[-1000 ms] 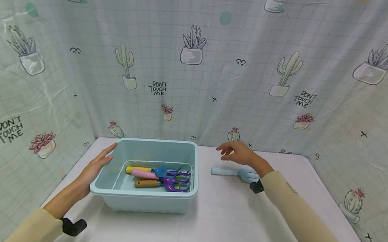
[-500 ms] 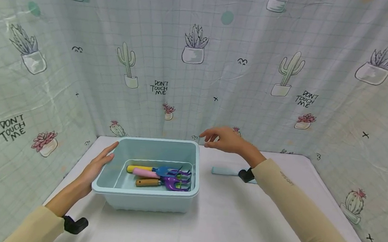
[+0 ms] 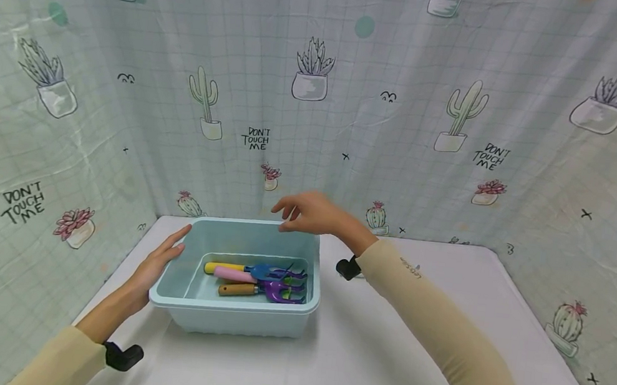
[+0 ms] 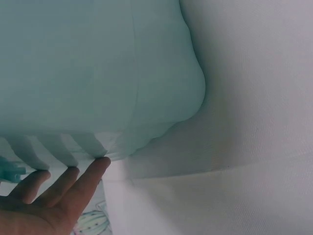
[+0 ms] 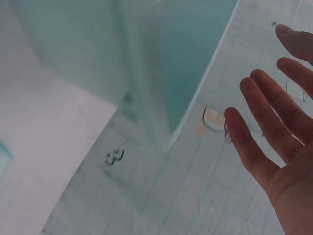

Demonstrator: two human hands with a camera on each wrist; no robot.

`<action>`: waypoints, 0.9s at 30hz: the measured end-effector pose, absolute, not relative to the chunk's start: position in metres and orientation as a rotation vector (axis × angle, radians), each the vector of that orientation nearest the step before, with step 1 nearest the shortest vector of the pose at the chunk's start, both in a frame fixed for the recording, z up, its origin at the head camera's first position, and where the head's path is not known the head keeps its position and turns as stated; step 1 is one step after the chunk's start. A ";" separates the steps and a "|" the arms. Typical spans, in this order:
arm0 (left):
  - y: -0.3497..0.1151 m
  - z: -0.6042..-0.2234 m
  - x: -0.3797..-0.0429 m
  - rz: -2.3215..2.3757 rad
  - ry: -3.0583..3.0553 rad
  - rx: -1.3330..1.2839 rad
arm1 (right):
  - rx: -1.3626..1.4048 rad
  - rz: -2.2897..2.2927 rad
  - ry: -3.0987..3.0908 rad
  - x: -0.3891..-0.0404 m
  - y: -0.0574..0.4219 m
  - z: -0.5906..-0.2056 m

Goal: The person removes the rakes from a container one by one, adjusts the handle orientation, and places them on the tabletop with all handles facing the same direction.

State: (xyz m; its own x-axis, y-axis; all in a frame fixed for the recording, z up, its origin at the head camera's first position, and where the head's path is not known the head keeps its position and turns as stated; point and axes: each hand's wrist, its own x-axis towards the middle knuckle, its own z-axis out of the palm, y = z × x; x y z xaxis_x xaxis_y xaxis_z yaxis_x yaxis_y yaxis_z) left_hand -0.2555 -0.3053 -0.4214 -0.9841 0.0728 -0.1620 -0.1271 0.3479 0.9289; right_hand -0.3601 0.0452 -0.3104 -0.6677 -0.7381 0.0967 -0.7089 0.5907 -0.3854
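Observation:
A light blue plastic bin stands on the white table. My left hand rests with extended fingers against its left side; in the left wrist view the fingertips touch the bin's wall. Above the back right rim hovers my right hand, fingers loosely bent and holding nothing. Inside the bin lie several small garden tools: a yellow handle, a pink handle, a wooden handle, a blue head and a purple fork head. They overlap, so some parts are hidden.
The light blue garden fork right of the bin is almost wholly hidden by my right wrist. Close behind and beside the table hangs a curtain printed with cacti. Black wrist cameras sit on both wrists.
My right hand has moved left, from above the light blue fork on the table to over the bin's back right rim. The left hand stays at the bin's side.

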 end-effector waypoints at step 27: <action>-0.307 -0.424 -0.256 1.729 2.405 -0.078 | -1.185 -0.534 2.470 -0.366 -0.055 -0.375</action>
